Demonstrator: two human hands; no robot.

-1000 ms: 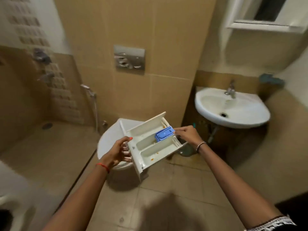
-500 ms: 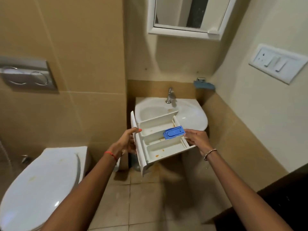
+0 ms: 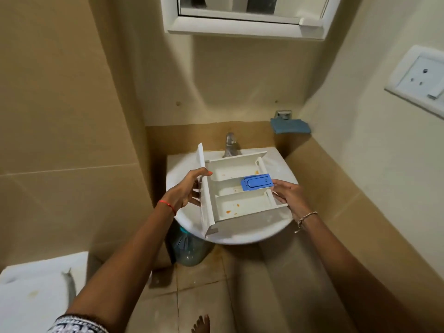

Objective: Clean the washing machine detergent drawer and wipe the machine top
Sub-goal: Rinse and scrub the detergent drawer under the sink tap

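Change: drawer (image 3: 240,203) now above sink (image 3: 276,228).
Count: one drawer, one blue insert (image 3: 256,183).
Grip: left hand (image 3: 185,195), right hand (image 3: 287,193) clasp drawer ends.

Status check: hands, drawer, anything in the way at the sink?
Left hand grips drawer front panel; right hand holds its back end. Drawer over sink, orange stains inside, blue insert in place. Tap just behind; no obstruction seen.

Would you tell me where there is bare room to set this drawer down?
The sink rim right of the tap is bare, as are the floor tiles before it. Crowded: the bottle beneath the sink's left, the blue cloth in the corner. The drawer hides the basin.
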